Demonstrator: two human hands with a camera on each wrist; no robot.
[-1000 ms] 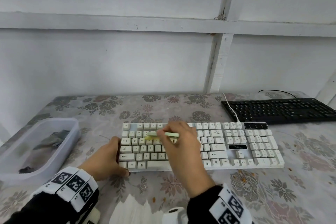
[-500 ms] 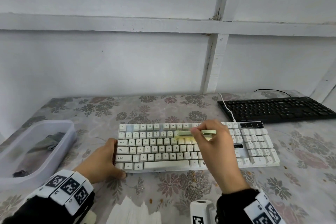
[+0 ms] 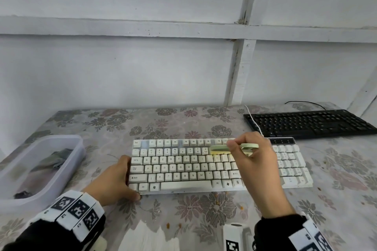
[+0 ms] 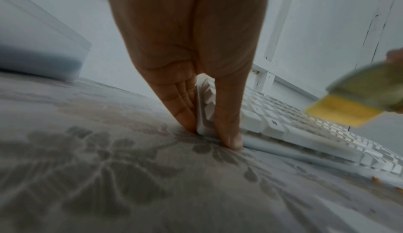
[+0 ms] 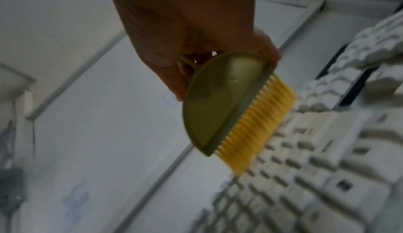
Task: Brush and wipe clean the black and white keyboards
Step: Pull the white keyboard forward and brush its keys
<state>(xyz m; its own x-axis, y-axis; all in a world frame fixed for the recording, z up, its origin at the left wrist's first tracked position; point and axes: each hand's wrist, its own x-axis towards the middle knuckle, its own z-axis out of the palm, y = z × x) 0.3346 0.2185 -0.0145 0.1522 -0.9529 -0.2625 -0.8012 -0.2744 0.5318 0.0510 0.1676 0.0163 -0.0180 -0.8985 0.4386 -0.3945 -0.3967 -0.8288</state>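
White keyboard flat on floral table, centre, near front edge. L hand clamps its left end, fingers on end edge, thumb under front corner. R hand pinches green brush, yellow bristles on number row, right of middle.

Tip: keep bristles angled into key gaps, light short strokes, one direction, L hand firm so kbd won't slide.

Count: 2 kbds, black keyboard far right, untouched; 1 brush; 1 plastic tub w/ grey cloth.

White-painted wall w/ horiz. and vert. battens is standing behind the bench; floral cloth is covering bench top, soft even daylight is falling across.
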